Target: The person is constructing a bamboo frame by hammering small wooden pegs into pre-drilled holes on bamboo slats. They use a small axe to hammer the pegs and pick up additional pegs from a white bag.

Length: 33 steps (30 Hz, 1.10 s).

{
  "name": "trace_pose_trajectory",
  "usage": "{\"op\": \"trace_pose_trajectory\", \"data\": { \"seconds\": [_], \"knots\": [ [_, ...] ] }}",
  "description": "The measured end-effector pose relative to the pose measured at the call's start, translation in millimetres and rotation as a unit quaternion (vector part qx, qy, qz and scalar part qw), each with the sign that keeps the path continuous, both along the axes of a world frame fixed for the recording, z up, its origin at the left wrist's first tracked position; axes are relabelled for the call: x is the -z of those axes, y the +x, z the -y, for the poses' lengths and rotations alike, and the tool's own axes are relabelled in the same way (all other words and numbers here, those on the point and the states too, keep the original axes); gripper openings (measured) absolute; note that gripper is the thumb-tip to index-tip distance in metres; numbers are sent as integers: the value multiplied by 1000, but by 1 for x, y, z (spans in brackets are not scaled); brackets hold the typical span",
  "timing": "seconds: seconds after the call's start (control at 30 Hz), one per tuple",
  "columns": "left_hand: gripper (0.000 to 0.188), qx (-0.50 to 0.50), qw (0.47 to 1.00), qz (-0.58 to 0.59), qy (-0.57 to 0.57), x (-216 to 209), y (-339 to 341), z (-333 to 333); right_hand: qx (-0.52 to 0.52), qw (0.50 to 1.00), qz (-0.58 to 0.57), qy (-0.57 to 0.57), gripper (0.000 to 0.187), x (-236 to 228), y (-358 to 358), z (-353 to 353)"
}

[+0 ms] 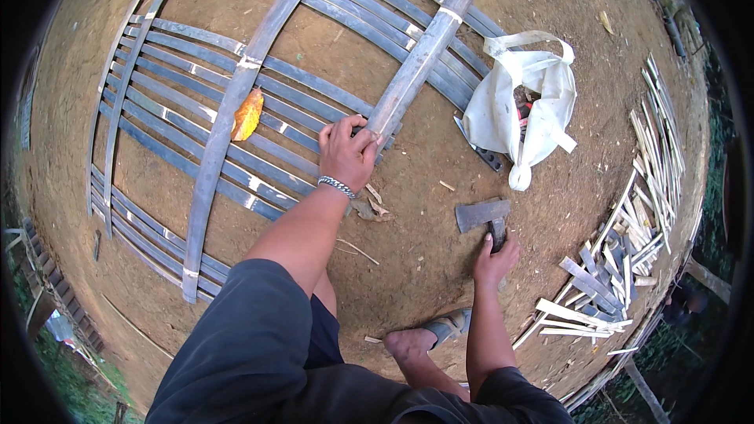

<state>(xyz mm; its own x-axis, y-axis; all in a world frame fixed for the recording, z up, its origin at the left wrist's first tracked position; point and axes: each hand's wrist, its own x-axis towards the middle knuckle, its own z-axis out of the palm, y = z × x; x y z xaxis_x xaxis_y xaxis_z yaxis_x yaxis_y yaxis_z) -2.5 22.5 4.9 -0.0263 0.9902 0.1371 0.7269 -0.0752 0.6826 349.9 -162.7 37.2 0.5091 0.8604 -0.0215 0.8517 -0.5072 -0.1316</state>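
My left hand (348, 151) is closed around the near end of a broad, dark split-bamboo strip (420, 55), which runs up and to the right over thinner slats. Those slats (184, 82) lie in rows on the ground and pass under several crosspieces, forming a lattice. In my right hand (496, 261) is a hatchet (482, 214), gripped by its dark handle. Its flat metal head is low over the dirt, right of the lattice; I cannot tell whether it touches the ground. My right-hand fingers partly cover the handle.
A white bag (522, 98) with its handles up stands right of the lattice, a dark flat tool (488, 159) beside it. Cut bamboo offcuts (597, 286) and long thin strips (656, 141) are piled at the right. One yellow leaf (247, 115) rests on the lattice.
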Motion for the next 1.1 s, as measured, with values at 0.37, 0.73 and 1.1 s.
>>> {"op": "trace_pose_trajectory", "data": {
  "seconds": [0.37,0.73,1.1],
  "knots": [
    [8,0,1000,0,-7,-1,-2,1,-33,945,-313,-92,43,-62,-52,-11],
    [11,6,1000,-1,12,0,-2,-1,-284,888,-358,55,52,-42,-178,-103],
    [12,-2,1000,5,15,-1,-4,2,-282,893,-346,47,55,-34,-177,-104]
  ]
}}
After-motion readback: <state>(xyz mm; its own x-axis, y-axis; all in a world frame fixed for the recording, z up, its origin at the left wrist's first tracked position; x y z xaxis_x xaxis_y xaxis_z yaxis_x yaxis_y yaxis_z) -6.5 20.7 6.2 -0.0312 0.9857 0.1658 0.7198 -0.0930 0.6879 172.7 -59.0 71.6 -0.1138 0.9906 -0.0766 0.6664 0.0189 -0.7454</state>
